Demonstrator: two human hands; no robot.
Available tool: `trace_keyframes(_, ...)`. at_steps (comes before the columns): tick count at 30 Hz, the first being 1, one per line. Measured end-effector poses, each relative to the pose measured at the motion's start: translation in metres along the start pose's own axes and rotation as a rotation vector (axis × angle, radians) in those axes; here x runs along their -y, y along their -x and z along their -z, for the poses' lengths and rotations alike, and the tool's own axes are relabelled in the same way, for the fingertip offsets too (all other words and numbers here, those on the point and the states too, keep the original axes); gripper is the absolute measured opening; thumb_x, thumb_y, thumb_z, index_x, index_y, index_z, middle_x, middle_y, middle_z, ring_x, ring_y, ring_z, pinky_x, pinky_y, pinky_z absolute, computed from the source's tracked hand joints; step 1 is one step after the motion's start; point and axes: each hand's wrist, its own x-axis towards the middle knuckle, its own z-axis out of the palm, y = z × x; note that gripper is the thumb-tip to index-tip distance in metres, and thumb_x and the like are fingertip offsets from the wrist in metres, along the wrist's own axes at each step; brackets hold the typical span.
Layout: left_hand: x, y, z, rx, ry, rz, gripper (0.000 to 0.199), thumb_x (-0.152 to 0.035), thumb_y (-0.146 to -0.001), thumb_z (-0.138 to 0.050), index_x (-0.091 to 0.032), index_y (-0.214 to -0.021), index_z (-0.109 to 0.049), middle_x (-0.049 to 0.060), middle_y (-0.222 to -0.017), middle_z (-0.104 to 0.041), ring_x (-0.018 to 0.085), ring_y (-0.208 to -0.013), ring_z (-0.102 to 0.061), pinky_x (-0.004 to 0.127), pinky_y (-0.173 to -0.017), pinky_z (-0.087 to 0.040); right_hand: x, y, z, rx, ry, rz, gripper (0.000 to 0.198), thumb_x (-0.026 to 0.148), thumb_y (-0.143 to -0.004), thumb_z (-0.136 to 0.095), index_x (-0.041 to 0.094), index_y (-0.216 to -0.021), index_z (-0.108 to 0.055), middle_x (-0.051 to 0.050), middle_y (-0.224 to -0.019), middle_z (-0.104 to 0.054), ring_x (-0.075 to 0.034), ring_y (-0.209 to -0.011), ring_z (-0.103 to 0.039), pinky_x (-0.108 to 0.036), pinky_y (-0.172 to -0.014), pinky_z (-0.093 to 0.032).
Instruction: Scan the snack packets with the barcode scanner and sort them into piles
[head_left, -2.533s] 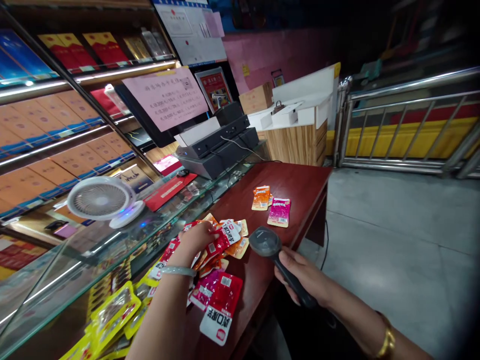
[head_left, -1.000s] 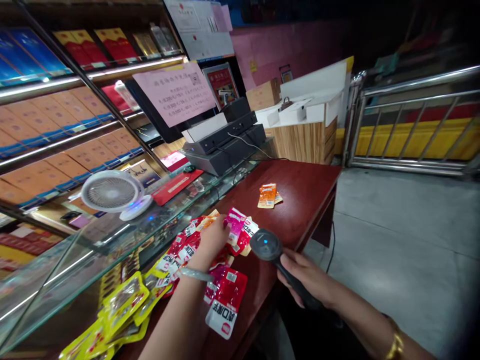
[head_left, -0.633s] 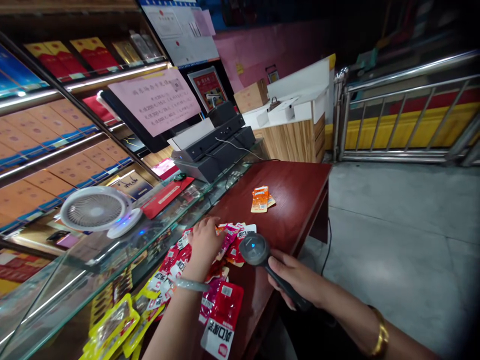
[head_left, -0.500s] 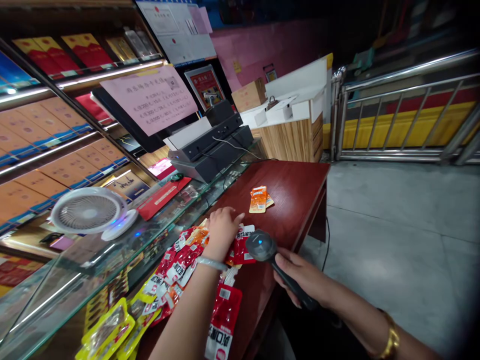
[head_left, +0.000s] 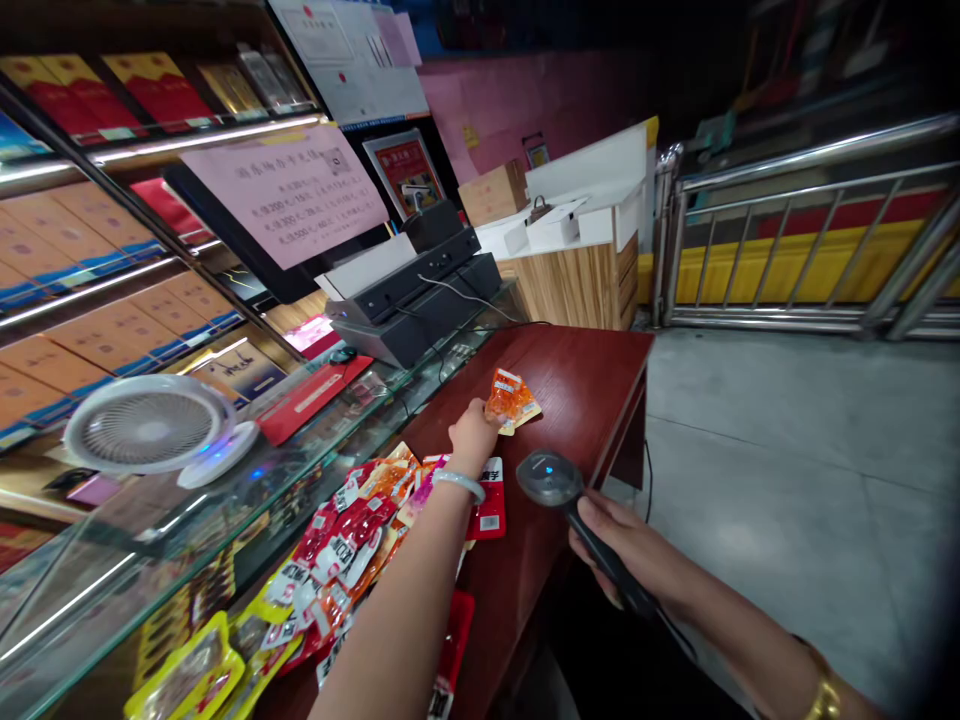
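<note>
My left hand [head_left: 474, 432] reaches across the table, its fingers closed on the edge of an orange snack packet [head_left: 505, 393]. Part of another orange packet [head_left: 528, 408] shows under that one. In my right hand [head_left: 611, 545] is a black handheld barcode scanner [head_left: 551, 478], its head tilted up with a small blue light. Beneath my left forearm lies a heap of red and white snack packets [head_left: 349, 535], with yellow packets [head_left: 187, 670] at its near end. A red packet [head_left: 491, 510] lies beside my left wrist, partly covered.
The dark red table [head_left: 592, 360] stands against a glass display counter [head_left: 150, 570]. On the counter are a white fan [head_left: 150, 425], a monitor with a pink notice [head_left: 292, 195] and a dark printer-like machine [head_left: 420, 285]. A metal railing [head_left: 787, 255] runs at the right.
My left hand has moved forward from the heap to the orange packets and taken hold of one, which is now tilted. The scanner has shifted slightly right.
</note>
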Motion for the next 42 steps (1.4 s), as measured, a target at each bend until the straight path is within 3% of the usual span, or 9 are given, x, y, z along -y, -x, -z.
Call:
trace_keyframes(6, 0.028, 0.039, 0.012, -0.038, 0.267, -0.050, 0.025, -0.040, -0.082, -0.062, -0.021, -0.097, -0.057, 0.004, -0.088, -0.069, 0.018, -0.080, -0.064, 0.026, -0.071, -0.042, 0.004, -0.003, -0.010, 0.076, -0.010, 0.087, 0.044, 0.065, -0.089, -0.045, 0.021, -0.098, -0.047, 0.009, -0.063, -0.052, -0.003, -0.031, -0.045, -0.013, -0.031, -0.036)
trace_keyframes(10, 0.045, 0.067, 0.018, -0.073, 0.278, -0.046, 0.021, -0.037, -0.084, -0.059, -0.020, -0.096, -0.056, 0.004, -0.085, -0.068, 0.017, -0.076, -0.062, 0.025, -0.066, -0.041, 0.002, -0.001, -0.021, 0.124, -0.026, 0.098, 0.043, 0.063, -0.091, -0.045, 0.022, -0.103, -0.047, 0.010, -0.062, -0.050, -0.003, -0.031, -0.045, -0.013, -0.031, -0.037)
trace_keyframes(17, 0.073, 0.106, 0.034, -0.077, 0.126, 0.058, 0.023, -0.038, -0.092, -0.047, -0.021, -0.105, -0.054, 0.004, -0.087, -0.069, 0.018, -0.080, -0.064, 0.027, -0.072, -0.042, -0.007, 0.006, -0.042, 0.192, 0.001, 0.037, 0.049, 0.067, -0.087, -0.047, 0.021, -0.103, -0.049, 0.010, -0.059, -0.048, -0.004, -0.030, -0.043, -0.014, -0.030, -0.035)
trace_keyframes(24, 0.116, 0.132, 0.075, -0.026, -0.277, 0.165, 0.036, -0.047, -0.087, -0.049, -0.021, -0.111, -0.058, 0.010, -0.098, -0.071, 0.028, -0.095, -0.065, 0.037, -0.081, -0.043, -0.019, 0.003, -0.048, 0.228, 0.039, 0.008, 0.050, 0.068, -0.086, -0.048, 0.021, -0.104, -0.048, 0.010, -0.060, -0.048, -0.004, -0.030, -0.043, -0.014, -0.030, -0.035)
trace_keyframes(27, 0.122, 0.131, 0.083, -0.131, -0.379, 0.168, 0.048, -0.050, -0.080, -0.058, -0.023, -0.120, -0.056, 0.012, -0.113, -0.067, 0.033, -0.109, -0.059, 0.044, -0.089, -0.041, -0.021, 0.001, -0.047, 0.232, 0.011, 0.007, 0.049, 0.068, -0.086, -0.048, 0.021, -0.099, -0.049, 0.010, -0.061, -0.050, -0.003, -0.029, -0.043, -0.014, -0.030, -0.035)
trace_keyframes(30, 0.111, 0.124, 0.079, -0.284, -0.362, 0.098, 0.062, -0.048, -0.078, -0.061, -0.026, -0.134, -0.047, 0.012, -0.130, -0.058, 0.034, -0.120, -0.050, 0.047, -0.097, -0.038, -0.020, 0.000, -0.043, 0.227, -0.016, -0.001, 0.049, 0.068, -0.085, -0.050, 0.022, -0.101, -0.048, 0.010, -0.061, -0.049, -0.004, -0.029, -0.044, -0.014, -0.030, -0.036)
trace_keyframes(33, 0.084, 0.110, 0.064, -0.309, -0.294, -0.018, 0.056, -0.047, -0.080, -0.060, -0.026, -0.131, -0.050, 0.010, -0.132, -0.056, 0.031, -0.123, -0.048, 0.044, -0.101, -0.036, -0.018, -0.001, -0.035, 0.199, -0.016, 0.012, 0.049, 0.068, -0.086, -0.048, 0.022, -0.101, -0.049, 0.010, -0.061, -0.050, -0.003, -0.029, -0.044, -0.014, -0.030, -0.035)
trace_keyframes(37, 0.040, 0.077, 0.037, -0.249, -0.220, -0.114, 0.049, -0.055, -0.082, -0.057, -0.022, -0.119, -0.058, 0.011, -0.125, -0.061, 0.028, -0.119, -0.051, 0.040, -0.102, -0.036, -0.018, -0.003, -0.021, 0.147, -0.004, 0.025, 0.050, 0.068, -0.086, -0.047, 0.021, -0.101, -0.051, 0.009, -0.062, -0.051, -0.003, -0.030, -0.045, -0.014, -0.030, -0.036)
trace_keyframes(42, -0.010, 0.022, 0.006, -0.084, -0.183, -0.043, 0.071, -0.074, -0.084, -0.034, -0.018, -0.119, -0.060, 0.018, -0.126, -0.060, 0.034, -0.122, -0.050, 0.047, -0.099, -0.038, -0.015, -0.005, -0.008, 0.084, -0.026, 0.003, 0.050, 0.067, -0.087, -0.048, 0.024, -0.113, -0.048, 0.008, -0.065, -0.052, -0.004, -0.031, -0.046, -0.014, -0.030, -0.037)
